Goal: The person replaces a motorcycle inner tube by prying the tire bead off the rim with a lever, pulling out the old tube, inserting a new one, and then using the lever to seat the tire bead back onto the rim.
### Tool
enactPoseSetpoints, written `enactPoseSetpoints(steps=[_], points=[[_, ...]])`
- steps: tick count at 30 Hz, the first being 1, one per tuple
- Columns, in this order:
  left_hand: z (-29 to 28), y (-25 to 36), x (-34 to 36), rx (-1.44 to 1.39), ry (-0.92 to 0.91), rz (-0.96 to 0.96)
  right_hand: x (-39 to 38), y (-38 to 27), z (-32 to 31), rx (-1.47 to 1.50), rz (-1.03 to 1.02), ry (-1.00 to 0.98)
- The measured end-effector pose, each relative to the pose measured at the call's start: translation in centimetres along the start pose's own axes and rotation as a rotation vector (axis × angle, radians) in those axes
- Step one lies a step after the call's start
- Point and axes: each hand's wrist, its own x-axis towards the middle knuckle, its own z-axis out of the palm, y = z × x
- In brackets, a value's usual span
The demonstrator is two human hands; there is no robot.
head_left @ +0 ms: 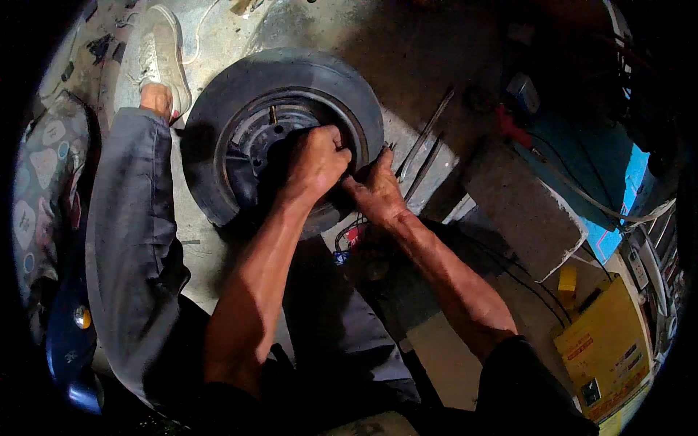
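Patchy light falls across a grey concrete floor (225,43), and deep shadow fills the upper right. On that floor, just right of your left leg (134,218), a black tyre (211,94) sits on its metal rim (224,149), the open face turned up toward you. Its brass-coloured valve stem (273,115) shows inside the rim, above the hub.

Your left grip (318,161) is over the right part of the rim, fingers curled tightly; whether they enclose anything, you cannot tell from this angle. Your right grip (378,192) is at the tyre's lower right edge, thumb toward the rim and fingers bent upward; you cannot tell whether it is grasping something.

Just right of the tyre, 2 long metal bars (427,134) lie slanted on the floor. Farther right you have a brown block-shaped box (523,207), a blue panel (611,185) behind it, a pale cable (574,190) and a yellow box (607,349). Your left shoe (161,54) is near the tyre's upper left. At far left are a patterned cloth (47,196) and a glossy blue panel with an orange light (82,317).
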Motion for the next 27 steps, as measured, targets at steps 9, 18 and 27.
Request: enactPoseSetpoints(steps=[9, 18, 27], points=[[-2.7, -1.0, -1.4, -0.409, -0.373, -0.043, 1.2, -1.5, -1.2, -0.202, 0.07, 0.022], [-0.9, 0.1, -3.0, -0.203, -0.158, 0.107, -0.9, 0.8, -4.6, 0.365, 0.108, 0.028], [-2.5, -0.6, -3.6, 0.09, -0.209, 0.071, -2.0, 3.6, 5.1, 0.318, 0.149, 0.226]])
